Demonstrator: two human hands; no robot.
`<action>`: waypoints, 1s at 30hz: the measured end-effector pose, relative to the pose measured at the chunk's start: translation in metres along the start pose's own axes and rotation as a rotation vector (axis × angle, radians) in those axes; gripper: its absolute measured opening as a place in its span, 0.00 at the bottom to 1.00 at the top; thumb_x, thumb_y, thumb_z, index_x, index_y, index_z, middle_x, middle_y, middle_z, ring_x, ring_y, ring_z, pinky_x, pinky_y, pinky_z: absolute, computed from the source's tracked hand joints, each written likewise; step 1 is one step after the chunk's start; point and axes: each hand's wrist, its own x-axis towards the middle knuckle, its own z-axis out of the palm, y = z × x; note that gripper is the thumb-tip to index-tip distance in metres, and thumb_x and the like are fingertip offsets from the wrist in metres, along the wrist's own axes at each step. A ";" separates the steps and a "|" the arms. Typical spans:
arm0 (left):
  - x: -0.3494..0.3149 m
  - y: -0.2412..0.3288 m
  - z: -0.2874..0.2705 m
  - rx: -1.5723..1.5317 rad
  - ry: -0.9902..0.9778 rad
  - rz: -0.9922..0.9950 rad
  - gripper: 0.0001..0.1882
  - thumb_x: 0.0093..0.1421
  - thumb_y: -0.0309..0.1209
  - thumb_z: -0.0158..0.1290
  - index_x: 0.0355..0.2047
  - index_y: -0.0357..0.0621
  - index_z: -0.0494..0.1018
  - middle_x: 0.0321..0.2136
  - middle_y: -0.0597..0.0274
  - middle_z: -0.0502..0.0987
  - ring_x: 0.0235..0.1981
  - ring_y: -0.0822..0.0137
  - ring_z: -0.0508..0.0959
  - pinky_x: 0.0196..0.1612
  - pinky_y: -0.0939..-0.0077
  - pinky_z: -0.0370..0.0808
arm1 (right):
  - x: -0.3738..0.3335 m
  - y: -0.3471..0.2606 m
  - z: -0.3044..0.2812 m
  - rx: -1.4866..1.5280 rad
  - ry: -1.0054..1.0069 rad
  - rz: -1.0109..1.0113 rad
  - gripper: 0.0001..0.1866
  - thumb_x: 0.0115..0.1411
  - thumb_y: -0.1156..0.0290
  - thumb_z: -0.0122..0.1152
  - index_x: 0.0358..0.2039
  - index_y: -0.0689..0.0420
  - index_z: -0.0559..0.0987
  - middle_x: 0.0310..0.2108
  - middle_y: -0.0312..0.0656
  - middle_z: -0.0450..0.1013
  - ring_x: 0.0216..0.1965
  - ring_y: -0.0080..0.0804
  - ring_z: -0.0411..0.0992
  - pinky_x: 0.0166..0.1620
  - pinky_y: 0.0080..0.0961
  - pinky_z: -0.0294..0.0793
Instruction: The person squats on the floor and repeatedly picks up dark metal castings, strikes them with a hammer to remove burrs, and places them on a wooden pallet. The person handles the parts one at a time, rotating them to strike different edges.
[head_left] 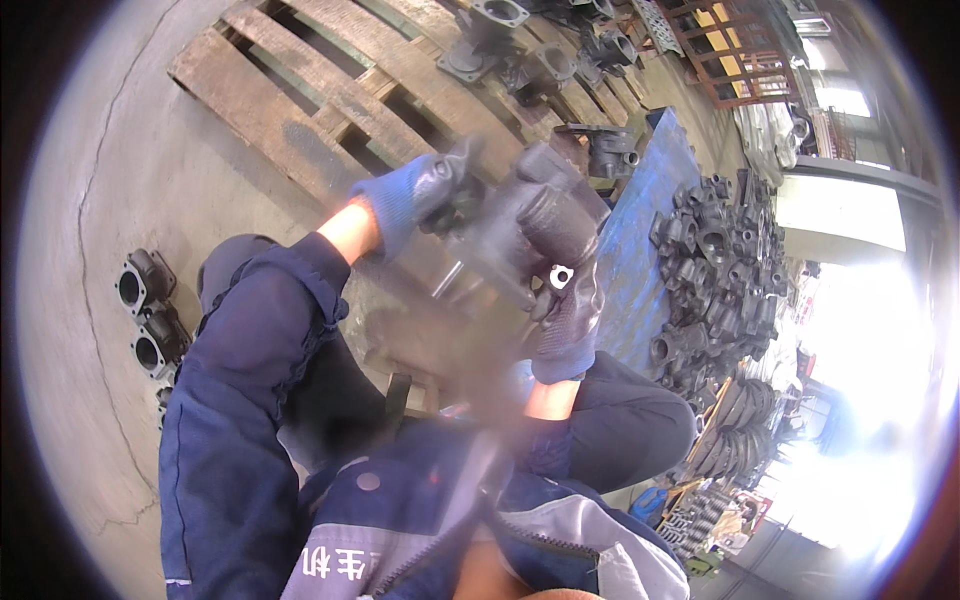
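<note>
Bulky dark-grey metal casting [548, 210], held up near a slatted brown wooden pallet [270, 115].
The blue-and-black-gloved right grip [570, 325] clamps it; the matching left grip [425, 195] is beside it, too blurred to tell.

Right hand [572, 318], in a blue knit glove with a dark coating, has got a chunky dark grey cast-metal housing [545, 205] from below. Left hand [430, 195], gloved the same, is just beside it, too blurry to say what's in it. Slatted brown wooden pallet [255, 85] up top with more castings on it, a scuffed blue flat panel [640, 235] on the right, and a big heap of dark grey metal castings [715, 270] next to that.
</note>
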 end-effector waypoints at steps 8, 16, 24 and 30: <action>-0.003 -0.008 -0.005 0.120 0.112 0.168 0.43 0.65 0.66 0.34 0.68 0.47 0.57 0.55 0.61 0.69 0.47 0.69 0.70 0.47 0.73 0.72 | -0.020 -0.039 0.018 0.032 -0.183 -0.064 0.22 0.66 0.51 0.51 0.40 0.61 0.76 0.24 0.34 0.72 0.19 0.16 0.63 0.22 0.17 0.58; -0.002 -0.048 -0.021 -0.110 -0.159 0.406 0.28 0.69 0.33 0.45 0.67 0.41 0.56 0.63 0.59 0.65 0.61 0.67 0.66 0.63 0.70 0.65 | -0.040 -0.049 0.034 -0.700 -0.146 -0.703 0.27 0.56 0.70 0.65 0.55 0.66 0.70 0.43 0.52 0.78 0.42 0.42 0.79 0.46 0.31 0.77; -0.004 -0.112 -0.044 0.208 -0.026 0.308 0.30 0.68 0.28 0.49 0.68 0.44 0.54 0.60 0.59 0.68 0.57 0.68 0.70 0.59 0.73 0.69 | -0.055 -0.058 0.040 -0.957 -0.131 -1.057 0.32 0.54 0.64 0.70 0.54 0.66 0.70 0.39 0.54 0.77 0.36 0.50 0.78 0.40 0.37 0.77; -0.001 -0.115 -0.033 0.420 -0.013 0.356 0.31 0.65 0.30 0.52 0.67 0.43 0.56 0.60 0.58 0.68 0.58 0.67 0.70 0.59 0.73 0.69 | -0.062 -0.054 0.043 -0.842 -0.126 -0.891 0.34 0.51 0.65 0.70 0.53 0.72 0.68 0.32 0.53 0.76 0.28 0.50 0.76 0.34 0.40 0.74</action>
